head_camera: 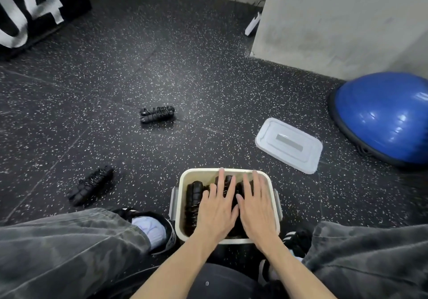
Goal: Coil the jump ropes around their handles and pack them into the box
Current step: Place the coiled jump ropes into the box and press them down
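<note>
Our left hand (216, 208) and right hand (257, 208) press flat, grip spread apart, on coiled ropes (194, 196) in the box (183, 180); nearby black panel (34, 4) reads "04".

Both hands (236, 208) hide most ropes (193, 196) in the box (183, 178).

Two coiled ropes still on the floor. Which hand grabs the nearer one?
Left, probably. The nearer coiled rope lies left of the box, on the left hand's side. The right hand would have to cross over. Both hands lie flat on the packed ropes.

Lid (288, 145) lies right behind box (268, 178); two coiled ropes (157, 114) left.
</note>
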